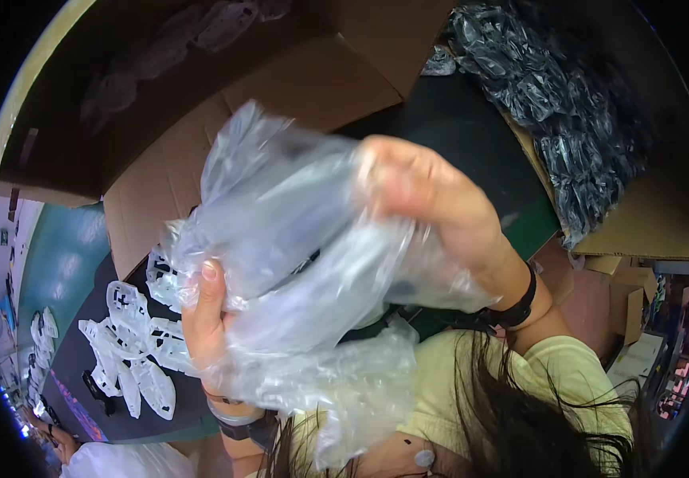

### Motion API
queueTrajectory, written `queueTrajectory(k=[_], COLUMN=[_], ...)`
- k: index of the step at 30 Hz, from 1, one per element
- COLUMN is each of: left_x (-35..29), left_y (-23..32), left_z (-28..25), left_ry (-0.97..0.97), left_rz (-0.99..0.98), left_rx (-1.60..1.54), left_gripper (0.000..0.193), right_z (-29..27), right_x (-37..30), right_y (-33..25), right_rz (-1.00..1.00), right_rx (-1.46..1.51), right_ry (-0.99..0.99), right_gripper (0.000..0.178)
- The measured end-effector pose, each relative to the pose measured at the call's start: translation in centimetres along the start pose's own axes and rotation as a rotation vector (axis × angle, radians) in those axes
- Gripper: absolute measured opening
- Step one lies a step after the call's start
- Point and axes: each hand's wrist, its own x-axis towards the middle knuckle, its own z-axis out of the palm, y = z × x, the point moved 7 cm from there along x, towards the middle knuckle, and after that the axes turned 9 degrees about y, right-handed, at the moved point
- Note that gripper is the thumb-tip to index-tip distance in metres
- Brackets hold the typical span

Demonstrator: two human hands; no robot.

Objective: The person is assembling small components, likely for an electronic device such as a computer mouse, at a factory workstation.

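A crumpled clear plastic bag (pixel 297 231) is spread between my two hands in front of my chest. A greyish shape shows through its upper part, too blurred to name. My left hand (pixel 205 315) grips the bag's left side with the thumb up in front; its other fingers are hidden behind the plastic. My right hand (pixel 428 191) is closed on the bag's upper right edge, its fingertips smeared by motion. Loose folds of plastic hang down below both hands toward my lap.
White molded plastic parts (pixel 133 342) lie on a dark table (pixel 74 362) at the left. An open cardboard box (pixel 161 179) stands behind the bag. Dark pieces in clear wrapping (pixel 555 111) fill a box at the right. Another person's hand (pixel 59 438) shows at the lower left.
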Motion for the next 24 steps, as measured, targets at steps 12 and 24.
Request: queueTrajectory(k=[12,24], left_x=[2.8,-0.6], left_y=[3.9,3.7], left_z=[3.3,-3.9], left_ry=[0.179,-0.226], left_rz=[0.932,0.201], left_rx=[1.058,-0.104], left_gripper=[0.071,0.037], right_z=[-0.5,0.4], right_x=[0.3,-2.3], right_y=[8.0,-1.3], right_rz=[0.261,-0.084], right_rx=[-0.407,-0.644], right_ry=[-0.071,-0.012], right_gripper=[0.031,0.024])
